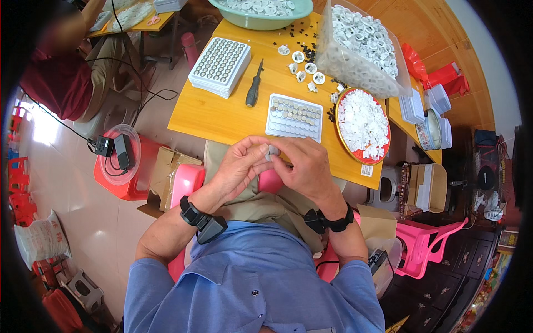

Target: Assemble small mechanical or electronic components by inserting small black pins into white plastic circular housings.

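My left hand [244,161] and my right hand [302,166] meet over my lap, just off the near table edge. Between their fingertips is a small round whitish-grey plastic part [271,152], pinched from both sides; its finer detail is too small to tell. Right beyond my fingers lies a white tray [294,132] with rows of small round silvery and white pieces. To its right, a red-rimmed plate [340,130] is heaped with small white plastic pieces [363,122]. A dark-handled screwdriver [253,91] lies left of the tray.
A stack of trays of round silver cells [219,64] stands at the table's left. Farther back are a green basin [266,19] and a clear bin [355,61] of white parts. Loose white rings [298,57] and black bits lie between. Another person [61,77] sits at far left.
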`<state>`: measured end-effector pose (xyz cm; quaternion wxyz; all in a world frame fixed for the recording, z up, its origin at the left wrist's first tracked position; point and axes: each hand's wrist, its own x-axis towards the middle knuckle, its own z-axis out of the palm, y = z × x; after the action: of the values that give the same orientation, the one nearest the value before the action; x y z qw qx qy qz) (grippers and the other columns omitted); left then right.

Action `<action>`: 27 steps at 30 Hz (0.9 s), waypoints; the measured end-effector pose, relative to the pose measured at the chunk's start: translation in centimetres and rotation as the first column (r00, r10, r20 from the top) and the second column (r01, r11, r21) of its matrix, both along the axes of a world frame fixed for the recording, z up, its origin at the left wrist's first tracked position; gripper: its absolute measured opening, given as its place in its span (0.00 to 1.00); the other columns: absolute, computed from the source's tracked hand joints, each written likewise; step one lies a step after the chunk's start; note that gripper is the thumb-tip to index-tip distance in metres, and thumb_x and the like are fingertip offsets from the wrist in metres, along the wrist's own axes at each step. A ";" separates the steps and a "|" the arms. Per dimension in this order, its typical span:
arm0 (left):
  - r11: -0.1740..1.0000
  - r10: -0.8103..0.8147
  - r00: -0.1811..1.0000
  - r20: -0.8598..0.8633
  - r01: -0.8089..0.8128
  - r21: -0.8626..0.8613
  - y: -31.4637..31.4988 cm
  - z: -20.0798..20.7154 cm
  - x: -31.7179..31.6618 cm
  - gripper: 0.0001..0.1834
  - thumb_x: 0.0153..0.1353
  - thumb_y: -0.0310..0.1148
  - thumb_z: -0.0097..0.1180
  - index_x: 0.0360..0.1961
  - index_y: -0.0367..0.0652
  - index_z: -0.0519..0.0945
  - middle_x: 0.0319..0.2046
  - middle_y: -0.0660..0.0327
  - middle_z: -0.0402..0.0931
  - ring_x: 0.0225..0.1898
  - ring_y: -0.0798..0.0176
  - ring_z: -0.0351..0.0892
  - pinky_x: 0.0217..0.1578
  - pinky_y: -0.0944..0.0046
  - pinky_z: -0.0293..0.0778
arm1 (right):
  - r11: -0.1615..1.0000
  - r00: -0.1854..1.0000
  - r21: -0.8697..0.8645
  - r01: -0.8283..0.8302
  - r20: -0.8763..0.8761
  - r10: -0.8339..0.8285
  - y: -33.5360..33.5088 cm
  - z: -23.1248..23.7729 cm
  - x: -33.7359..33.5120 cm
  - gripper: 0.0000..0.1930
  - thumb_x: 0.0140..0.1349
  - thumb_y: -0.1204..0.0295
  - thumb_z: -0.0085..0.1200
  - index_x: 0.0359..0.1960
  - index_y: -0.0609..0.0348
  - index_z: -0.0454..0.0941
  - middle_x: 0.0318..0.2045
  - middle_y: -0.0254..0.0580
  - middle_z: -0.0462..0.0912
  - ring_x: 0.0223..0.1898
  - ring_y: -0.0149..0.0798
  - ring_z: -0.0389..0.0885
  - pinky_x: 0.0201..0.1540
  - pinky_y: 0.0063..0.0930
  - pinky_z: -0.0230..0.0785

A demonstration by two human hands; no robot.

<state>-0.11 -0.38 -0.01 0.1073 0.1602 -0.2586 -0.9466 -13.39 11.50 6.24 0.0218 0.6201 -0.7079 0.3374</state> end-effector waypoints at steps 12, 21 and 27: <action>0.998 0.011 1.000 0.012 -0.011 -0.055 0.1 0.1 0.0 0.11 0.69 0.29 0.54 0.50 0.39 0.74 0.46 0.58 0.78 0.47 0.65 0.80 0.52 0.63 0.80 | 0.995 0.999 -0.098 -0.028 -0.032 0.025 -0.3 -0.9 0.1 0.10 0.49 0.75 0.62 0.35 0.58 0.78 0.27 0.41 0.81 0.27 0.45 0.79 0.31 0.37 0.70; 0.993 0.116 0.992 0.047 -0.115 -0.023 0.4 0.6 0.0 0.13 0.68 0.27 0.56 0.51 0.40 0.73 0.47 0.57 0.78 0.48 0.63 0.81 0.51 0.62 0.80 | 0.990 0.998 -0.138 -0.038 0.045 0.044 -0.5 -1.1 0.1 0.15 0.50 0.75 0.65 0.40 0.59 0.77 0.32 0.42 0.83 0.32 0.46 0.81 0.35 0.36 0.72; 0.987 0.157 0.987 -0.028 -0.157 -0.012 0.2 0.5 0.0 0.15 0.66 0.25 0.57 0.52 0.38 0.72 0.48 0.54 0.78 0.49 0.57 0.82 0.51 0.61 0.80 | 0.988 0.993 -0.138 -0.063 0.089 0.075 -0.5 -1.3 0.2 0.19 0.49 0.73 0.67 0.43 0.56 0.76 0.41 0.43 0.82 0.38 0.47 0.81 0.40 0.39 0.72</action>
<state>-0.07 -0.13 0.50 0.1862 0.1664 -0.2505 -0.9354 -13.20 11.04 4.91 0.0185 0.6247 -0.6618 0.4139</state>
